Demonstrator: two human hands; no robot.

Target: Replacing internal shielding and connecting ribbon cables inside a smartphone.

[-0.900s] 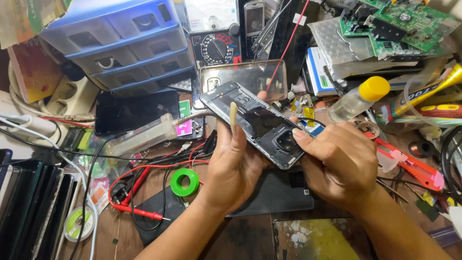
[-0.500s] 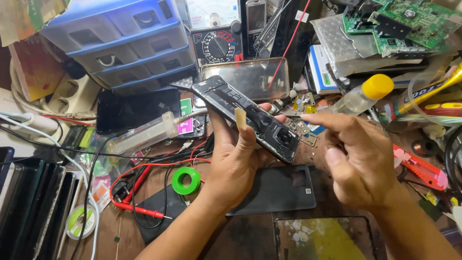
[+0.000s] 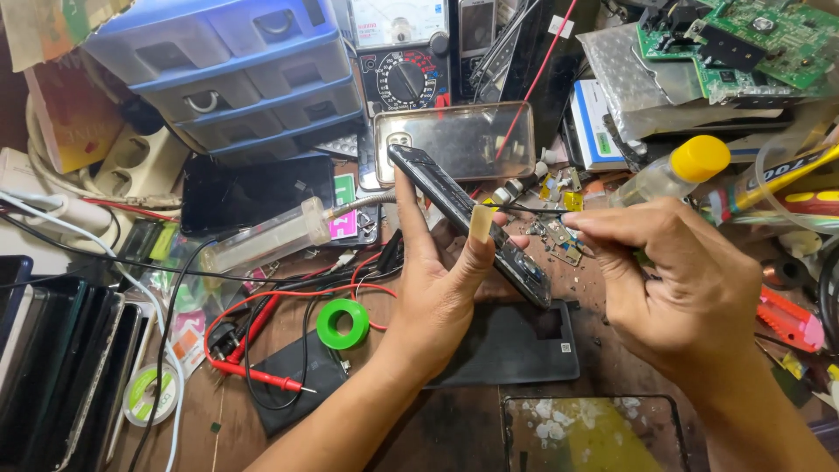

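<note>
Nearest the front edge of the cluttered wooden bench (image 3: 454,437), the left hand (image 3: 437,288) grips an opened black smartphone with its back cover off (image 3: 468,218), thumb across its face and fingers behind, holding it tilted above the middle of the bench. The right hand (image 3: 690,280) is pinched shut on thin metal tweezers (image 3: 524,210), whose tips touch the phone's exposed upper part. The phone looks light and stiff but fragile, its bare insides easily scratched, so a grip along the long side rails seems safest, away from the circuitry. Below it lies a flat black back panel (image 3: 516,345); towards the far edge stands a grey analogue multimeter (image 3: 402,52).
</note>
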